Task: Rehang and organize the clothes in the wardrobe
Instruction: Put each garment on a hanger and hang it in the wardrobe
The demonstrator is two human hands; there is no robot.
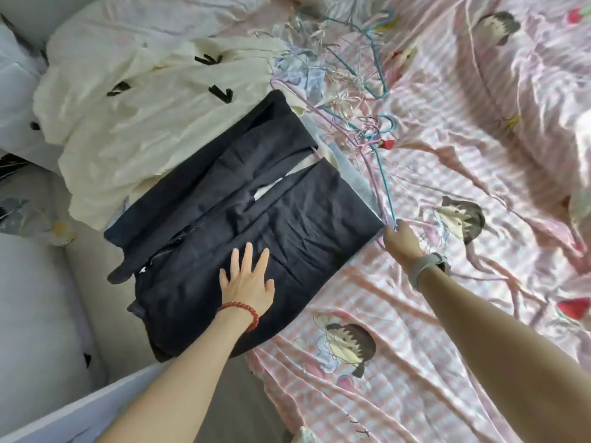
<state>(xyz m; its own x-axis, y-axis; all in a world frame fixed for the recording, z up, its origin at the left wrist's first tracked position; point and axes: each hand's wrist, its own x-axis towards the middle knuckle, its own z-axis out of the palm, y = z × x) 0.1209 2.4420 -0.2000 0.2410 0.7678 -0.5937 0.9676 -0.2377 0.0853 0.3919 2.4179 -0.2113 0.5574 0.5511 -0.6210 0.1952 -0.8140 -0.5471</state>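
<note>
Folded dark navy fabric garment (243,215) is being pressed flat by left hand (248,282), fingers spread wide. Thin pastel wire hangers (380,187) are being pinched by right hand (401,241) on the pink striped bedsheet (447,314).

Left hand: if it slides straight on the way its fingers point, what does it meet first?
More of the dark folded garment the left hand presses flat, then probably the cream garment beyond.

A bedroom in a home: a bed spread with a pink striped sheet (415,314) printed with cartoon children and strawberries fills most of the view. Clothes lie on it, a folded dark garment (249,203) and a cream garment (134,100) with black ties, beside a tangle of thin wire hangers (361,100). A pale cushioned surface (35,298) borders the left
</note>
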